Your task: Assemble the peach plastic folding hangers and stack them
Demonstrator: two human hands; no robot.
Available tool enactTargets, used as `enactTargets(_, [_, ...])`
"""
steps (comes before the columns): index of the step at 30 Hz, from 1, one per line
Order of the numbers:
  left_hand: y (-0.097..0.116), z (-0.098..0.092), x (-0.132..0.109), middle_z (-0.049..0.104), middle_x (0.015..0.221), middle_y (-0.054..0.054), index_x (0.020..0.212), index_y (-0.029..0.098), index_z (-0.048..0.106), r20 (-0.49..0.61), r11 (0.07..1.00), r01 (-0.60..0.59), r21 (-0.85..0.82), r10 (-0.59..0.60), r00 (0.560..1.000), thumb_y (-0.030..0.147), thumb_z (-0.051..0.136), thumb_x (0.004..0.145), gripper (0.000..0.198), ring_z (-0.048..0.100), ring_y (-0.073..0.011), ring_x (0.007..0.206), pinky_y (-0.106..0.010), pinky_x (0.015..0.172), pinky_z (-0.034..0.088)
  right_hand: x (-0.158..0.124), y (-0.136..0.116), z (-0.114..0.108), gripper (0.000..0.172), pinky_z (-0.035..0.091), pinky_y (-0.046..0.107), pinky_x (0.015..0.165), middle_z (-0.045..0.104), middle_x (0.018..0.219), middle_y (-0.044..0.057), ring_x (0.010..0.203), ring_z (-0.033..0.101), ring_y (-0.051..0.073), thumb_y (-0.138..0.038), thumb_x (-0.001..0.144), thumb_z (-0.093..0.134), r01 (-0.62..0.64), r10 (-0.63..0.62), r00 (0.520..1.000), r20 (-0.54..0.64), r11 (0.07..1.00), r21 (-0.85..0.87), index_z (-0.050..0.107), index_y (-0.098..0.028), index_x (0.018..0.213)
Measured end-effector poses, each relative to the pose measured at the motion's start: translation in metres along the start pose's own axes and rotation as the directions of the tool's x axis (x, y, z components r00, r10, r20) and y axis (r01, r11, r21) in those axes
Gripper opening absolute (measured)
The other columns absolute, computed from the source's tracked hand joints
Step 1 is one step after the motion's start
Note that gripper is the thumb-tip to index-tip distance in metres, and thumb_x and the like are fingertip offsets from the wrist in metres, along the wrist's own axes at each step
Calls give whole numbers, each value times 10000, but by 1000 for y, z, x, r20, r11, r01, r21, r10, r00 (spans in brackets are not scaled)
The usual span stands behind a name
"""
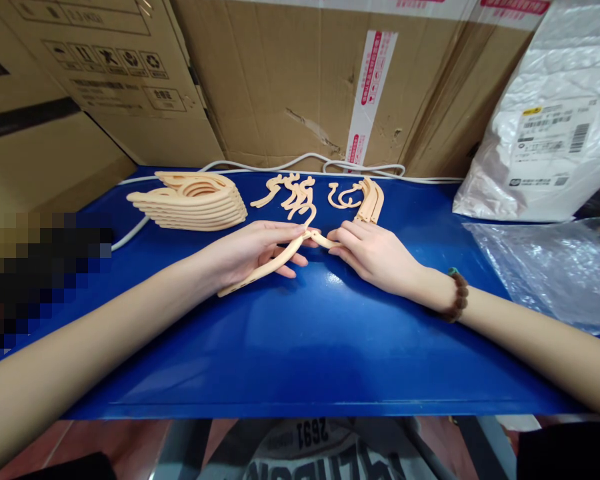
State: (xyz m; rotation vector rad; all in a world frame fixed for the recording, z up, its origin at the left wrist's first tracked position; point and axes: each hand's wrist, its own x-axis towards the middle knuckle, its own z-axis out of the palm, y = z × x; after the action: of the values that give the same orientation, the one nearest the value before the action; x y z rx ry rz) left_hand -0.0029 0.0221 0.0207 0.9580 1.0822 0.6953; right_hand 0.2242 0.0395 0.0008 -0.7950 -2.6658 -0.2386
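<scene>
Between my hands, above the blue table, is a beige plastic folding hanger with two arms meeting at a joint. My left hand (pixel 257 250) closes on the joint end of the longer-looking left hanger arm (pixel 265 268), which slants down toward me across the palm. A slim curved hook (pixel 311 217) rises at the joint; where it attaches is partly hidden by fingertips. My right hand (pixel 370 253) pinches the right hanger arm (pixel 324 241), its outer part covered by the fingers. Just behind my right hand lie several loose hanger arms (pixel 373 200).
A stack of beige hangers (pixel 195 210) sits at the back left. Loose hooks (pixel 295 192) lie in a pile, with more hooks (pixel 343 197) beside it. A white cable (pixel 313 157) runs along cardboard boxes (pixel 290 80). Plastic packaging (pixel 545 133) stands right on the blue table (pixel 310 347).
</scene>
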Motion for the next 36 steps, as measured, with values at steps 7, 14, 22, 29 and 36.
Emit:
enactTargets(7, [-1, -1, 0, 718, 1013, -86, 1018, 182, 758, 10, 999, 4, 34, -4, 1000, 215, 623, 890, 189, 654, -111, 637, -178, 473, 587, 0, 2, 0, 313, 398, 299, 734, 632, 924, 77, 819, 550, 183, -340, 1024, 357, -9, 8, 1000, 16, 998, 58, 594, -140, 1066])
enactTargets(14, [-2, -3, 1, 703, 816, -62, 1051, 202, 756, 44, 999, -8, 33, 7, 999, 233, 646, 875, 210, 637, -118, 625, -172, 472, 582, 0, 3, -1, 328, 380, 311, 760, 618, 936, 75, 831, 531, 188, -355, 1025, 346, -28, 25, 998, 54, 998, 57, 597, -149, 1067])
enactTargets(22, [-5, -6, 3, 732, 955, -80, 1028, 191, 754, 78, 998, -28, 58, 23, 997, 238, 658, 868, 192, 665, -127, 693, -166, 503, 576, 0, 2, -2, 325, 369, 316, 768, 630, 940, 80, 823, 523, 183, -347, 1025, 343, 9, -13, 999, 45, 997, 76, 600, -149, 1052])
enactTargets(29, [-9, -5, 3, 741, 855, -83, 969, 158, 749, 44, 995, -69, 77, 66, 997, 288, 685, 858, 182, 681, -135, 698, -197, 605, 586, -1, 1, -4, 327, 371, 284, 691, 640, 915, 66, 810, 539, 171, -349, 1027, 345, 30, -33, 999, 25, 996, 82, 606, -152, 1028])
enactTargets(36, [-11, -4, 2, 736, 845, -74, 948, 158, 748, 36, 984, -121, 131, 117, 992, 297, 692, 854, 177, 680, -142, 722, -215, 638, 595, -1, -1, -4, 332, 371, 279, 683, 650, 889, 63, 801, 552, 166, -345, 1030, 348, 42, -43, 999, 11, 996, 77, 612, -146, 1007])
